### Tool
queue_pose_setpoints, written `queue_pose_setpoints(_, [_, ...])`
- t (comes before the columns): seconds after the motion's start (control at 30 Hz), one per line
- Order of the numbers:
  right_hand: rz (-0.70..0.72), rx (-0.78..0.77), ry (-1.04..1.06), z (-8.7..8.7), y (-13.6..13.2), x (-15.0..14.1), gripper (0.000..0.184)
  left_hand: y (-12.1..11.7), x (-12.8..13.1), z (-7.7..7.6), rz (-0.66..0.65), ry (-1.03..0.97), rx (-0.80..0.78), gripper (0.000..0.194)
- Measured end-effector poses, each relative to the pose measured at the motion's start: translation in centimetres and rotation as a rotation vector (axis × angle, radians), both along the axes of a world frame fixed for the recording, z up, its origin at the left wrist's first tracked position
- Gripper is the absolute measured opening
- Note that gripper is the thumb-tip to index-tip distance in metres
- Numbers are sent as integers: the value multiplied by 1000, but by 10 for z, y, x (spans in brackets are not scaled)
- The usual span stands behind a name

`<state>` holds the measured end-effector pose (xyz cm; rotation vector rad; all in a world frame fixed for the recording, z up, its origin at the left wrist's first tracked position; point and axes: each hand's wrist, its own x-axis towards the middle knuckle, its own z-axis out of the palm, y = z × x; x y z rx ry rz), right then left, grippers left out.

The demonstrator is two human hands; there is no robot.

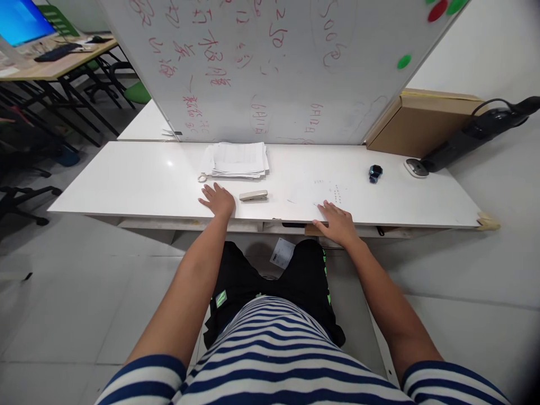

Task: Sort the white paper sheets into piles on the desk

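Observation:
My left hand [218, 200] lies flat on the white table [126, 185] near its front edge, fingers stretched out, holding nothing. A beige stapler [253, 196] lies just to its right, not touched. Behind them sits a stack of white papers [238, 160] with a small metal ring [202, 178] at its left corner. My right hand [337, 223] rests open on the table's front edge, fingertips on a single printed sheet [320, 191].
A whiteboard [274, 67] with red writing stands along the table's back. A small dark gadget [375, 172] sits right of centre. A cardboard box [417, 124] and a black device [476, 132] stand at the right. Desks with a monitor [21, 22] are far left.

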<state>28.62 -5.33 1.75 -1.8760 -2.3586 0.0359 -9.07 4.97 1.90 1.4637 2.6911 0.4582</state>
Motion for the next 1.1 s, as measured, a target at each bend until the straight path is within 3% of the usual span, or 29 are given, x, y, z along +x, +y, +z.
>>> queue_pose_setpoints(0.2, [118, 37, -10, 10, -17, -1, 44, -1, -1, 0, -14, -3, 4, 52])
queue_pose_setpoints(0.5, [-95, 215, -84, 27, 6, 2, 42, -3, 0, 3, -16, -10, 3, 52])
queue_pose_setpoints(0.8, [-161, 295, -66, 13, 14, -5, 51, -2, 0, 3, -9, -24, 15, 52])
queue_pose_setpoints(0.93, [-116, 322, -64, 14, 11, -8, 49, -2, 0, 3, -7, -30, 15, 52])
queue_pose_setpoints(1.1, [67, 312, -23, 15, 4, -19, 34, -3, 0, 3, -18, -45, 37, 51])
